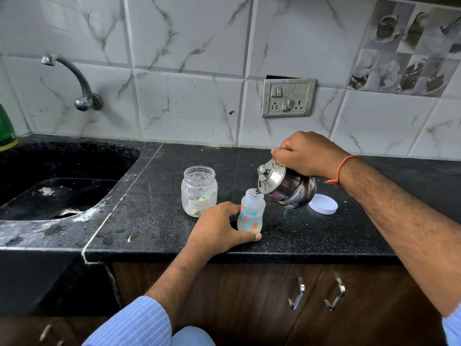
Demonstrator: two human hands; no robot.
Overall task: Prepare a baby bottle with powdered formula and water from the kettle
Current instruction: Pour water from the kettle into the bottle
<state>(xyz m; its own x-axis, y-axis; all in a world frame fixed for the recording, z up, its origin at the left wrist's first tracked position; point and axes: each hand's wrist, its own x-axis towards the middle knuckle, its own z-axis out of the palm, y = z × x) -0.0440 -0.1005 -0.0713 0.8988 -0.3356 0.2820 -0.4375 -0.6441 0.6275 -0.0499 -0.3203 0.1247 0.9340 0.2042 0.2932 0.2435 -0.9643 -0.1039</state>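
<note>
Right hand is curled over the top of the steel kettle, gripping its handle (the handle itself is hidden under the fingers). Kettle is lifted off the counter and tipped down-left, lid knob pointing left, lid still seated. Its spout sits right at the open mouth of the baby bottle; a thin bit of water shows at the lip. An orange thread band is tied round the right wrist.

Left hand wraps the bottle low down: fingers curved round the left side, thumb across the front near the base. Bottle stands upright on the black granite counter, no teat or cap on it, clear plastic with orange and teal print. Can't tell the fill level or whether powder is inside.

Just left of the bottle and behind the left hand: an open clear jar, upright, pale powder at the bottom with what looks like a scoop resting in it. A white round lid lies flat on the counter to the right of the kettle, partly hidden behind it.

Further out: black sink set into the counter at left, chrome wall tap above it, green bottle at the far left edge. Marble-look wall tiles behind, with a switch-and-socket plate above the kettle. Wooden cabinet doors with metal handles under the counter. Blue striped sleeves at the bottom of the view.
</note>
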